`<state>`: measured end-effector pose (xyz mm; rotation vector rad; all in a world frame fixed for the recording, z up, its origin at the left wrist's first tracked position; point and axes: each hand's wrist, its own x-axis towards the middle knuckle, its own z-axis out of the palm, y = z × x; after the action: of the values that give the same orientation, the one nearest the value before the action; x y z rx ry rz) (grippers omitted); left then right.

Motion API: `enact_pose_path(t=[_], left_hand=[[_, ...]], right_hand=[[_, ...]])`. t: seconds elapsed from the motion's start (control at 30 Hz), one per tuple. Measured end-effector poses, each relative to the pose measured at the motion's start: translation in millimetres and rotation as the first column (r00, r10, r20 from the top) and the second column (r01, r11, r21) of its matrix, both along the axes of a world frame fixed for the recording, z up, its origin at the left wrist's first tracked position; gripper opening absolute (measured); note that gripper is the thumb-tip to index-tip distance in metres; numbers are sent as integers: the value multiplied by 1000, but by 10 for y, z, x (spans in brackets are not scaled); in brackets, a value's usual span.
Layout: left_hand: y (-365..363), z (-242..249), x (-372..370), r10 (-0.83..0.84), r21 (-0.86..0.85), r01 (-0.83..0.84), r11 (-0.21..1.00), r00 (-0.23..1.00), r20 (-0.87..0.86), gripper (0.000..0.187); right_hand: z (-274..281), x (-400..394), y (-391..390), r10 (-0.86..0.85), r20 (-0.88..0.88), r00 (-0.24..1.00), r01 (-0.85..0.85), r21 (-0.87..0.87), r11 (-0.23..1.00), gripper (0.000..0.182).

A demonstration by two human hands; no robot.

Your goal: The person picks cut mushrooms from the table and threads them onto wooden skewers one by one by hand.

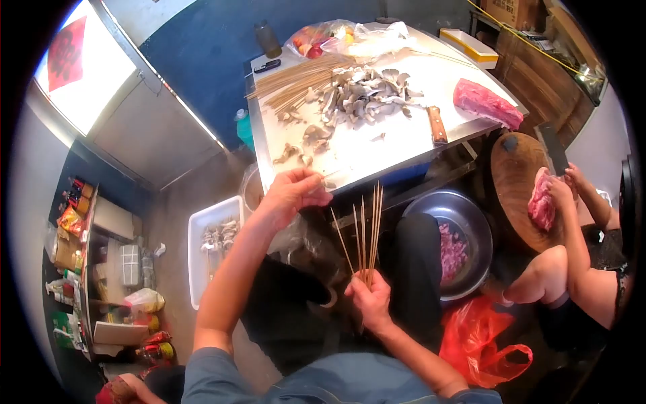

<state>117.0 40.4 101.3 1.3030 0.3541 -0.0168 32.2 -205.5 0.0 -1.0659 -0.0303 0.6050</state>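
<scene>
My left hand (296, 192) is over the table's front edge, its fingers pinched together; what they hold, if anything, is too small to name. Several thin wooden skewers (364, 232) fan upward from my right hand (370, 296), which is closed round their lower ends. On the white table (404, 145) lie a heap of grey mushrooms (367, 94) and smaller mushroom pieces (316, 137) nearer my left hand. A bundle of skewers (296, 81) is behind them. A white tray (195, 269) on the left holds skewered mushrooms (221, 237).
A knife (437, 125) and raw meat (486, 104) lie at the table's right. Another person cuts meat (542, 202) with a cleaver (553, 148) on a round board (509, 178). Below are a metal bowl (474, 222) of chopped meat and a red bag (478, 343). Shelves (87, 269) stand left.
</scene>
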Motion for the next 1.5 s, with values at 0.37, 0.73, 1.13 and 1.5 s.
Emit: enact_pose_path(t=[0.37, 0.73, 1.13, 1.5], left_hand=[[-253, -196, -321, -6, -57, 6, 998, 1000, 12, 16], [-314, -214, -344, -17, -112, 25, 993, 998, 67, 17], [-550, -330, -519, -235, 136, 258, 957, 958, -164, 19], [290, 90, 1056, -328, 907, -417, -50, 865, 380, 11]], right_hand=[[-68, -24, 15, 8, 29, 1000, -7, -37, 999, 11], [-97, 4, -20, 11, 14, 1000, -10, -66, 998, 10], [-142, 26, -46, -10, -56, 998, 7, -47, 999, 9], [-47, 38, 7, -19, -73, 997, 9, -140, 990, 9]])
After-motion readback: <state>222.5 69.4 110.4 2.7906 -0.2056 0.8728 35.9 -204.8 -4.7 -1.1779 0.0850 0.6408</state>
